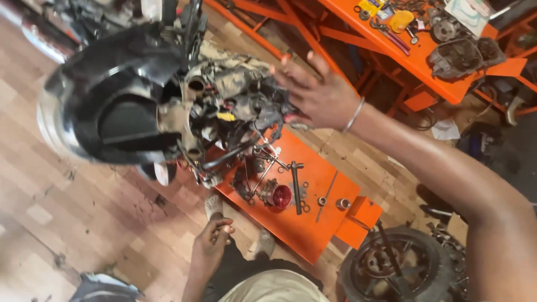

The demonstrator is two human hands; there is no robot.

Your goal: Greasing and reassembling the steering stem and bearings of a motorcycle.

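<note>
Leftmost, black fender (106, 106) over a wheel, blurred. Beside it the exposed engine assembly (235, 95), propped above the orange tabletop (313, 223). Left hand (211, 241) low by the knee, fingers loosely curled, holding nothing visible. Right hand (316, 92) spread open, palm flat against the engine's side, gripping nothing. Risk: assembly tips off its support; loose bolts (323, 201) below could scatter.

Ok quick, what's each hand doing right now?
Left hand: loosely curled, resting low, holding nothing visible.
Right hand: open, fingers spread on the engine.
</note>
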